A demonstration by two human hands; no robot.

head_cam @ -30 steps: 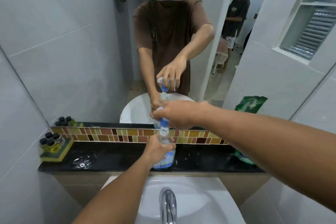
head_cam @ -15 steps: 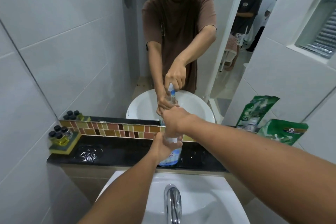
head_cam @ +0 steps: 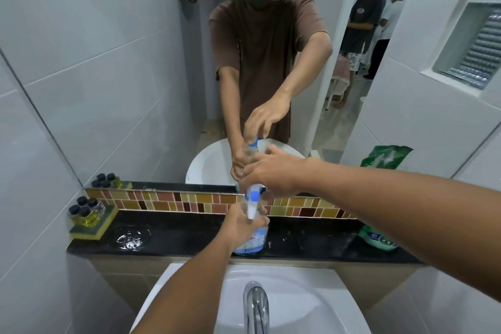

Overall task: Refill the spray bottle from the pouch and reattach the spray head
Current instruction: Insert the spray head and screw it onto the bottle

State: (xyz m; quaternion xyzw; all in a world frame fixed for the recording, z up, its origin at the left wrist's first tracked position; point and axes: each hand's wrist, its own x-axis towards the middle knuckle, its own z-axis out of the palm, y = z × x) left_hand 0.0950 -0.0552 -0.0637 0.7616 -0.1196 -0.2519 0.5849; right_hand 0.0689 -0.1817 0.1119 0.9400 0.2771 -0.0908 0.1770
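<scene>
While the clear plastic spray bottle with a pale blue label (head_cam: 251, 238) is standing upright on the black stone ledge (head_cam: 173, 236), near its front edge, the left hand (head_cam: 240, 225) is wrapping closed around its body. The right hand (head_cam: 268, 171) is gripping the white and blue spray head (head_cam: 252, 199) from above, the trigger pointing down toward the camera. The label's writing is too blurred to read. The green refill pouch (head_cam: 378, 237) is lying well apart at the right. Open ledge is lying between them.
</scene>
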